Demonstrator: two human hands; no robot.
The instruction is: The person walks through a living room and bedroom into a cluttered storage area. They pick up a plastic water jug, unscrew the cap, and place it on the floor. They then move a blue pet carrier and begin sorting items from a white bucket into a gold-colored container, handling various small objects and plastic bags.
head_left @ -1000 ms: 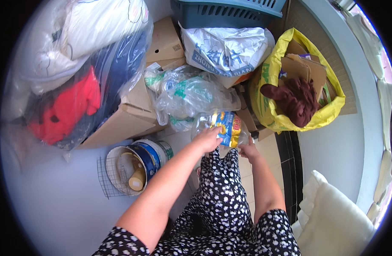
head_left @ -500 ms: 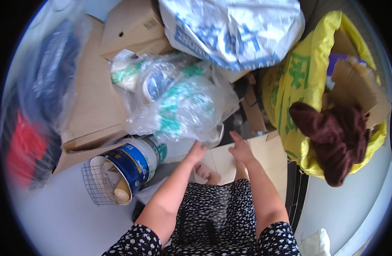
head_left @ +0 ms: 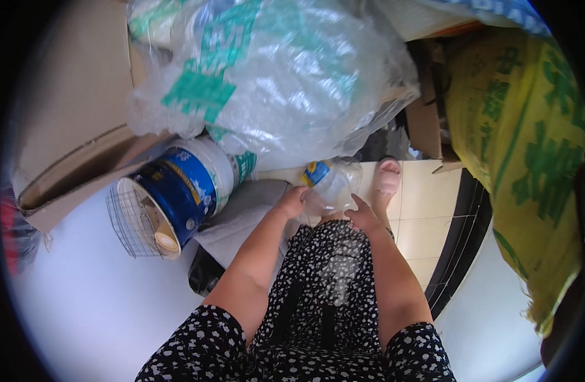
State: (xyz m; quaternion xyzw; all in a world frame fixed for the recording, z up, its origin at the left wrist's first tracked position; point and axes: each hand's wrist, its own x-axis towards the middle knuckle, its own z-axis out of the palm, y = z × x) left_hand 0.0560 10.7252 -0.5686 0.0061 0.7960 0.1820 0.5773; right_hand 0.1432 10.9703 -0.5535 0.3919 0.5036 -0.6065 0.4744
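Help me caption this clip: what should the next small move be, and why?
Perhaps steady the clear bottle from both sides before shifting it: the left hand is at its left edge, the right hand at its right, neither grip clearly firm, and a pink slipper shows close by.

ROOM: you can pass over floor tiles [head_left: 426, 197] beside your right hand [head_left: 364, 216] | BLOCKED: blue bucket [head_left: 183, 181] left, plastic bag [head_left: 299, 83] ahead, yellow sack [head_left: 515, 153] farther right
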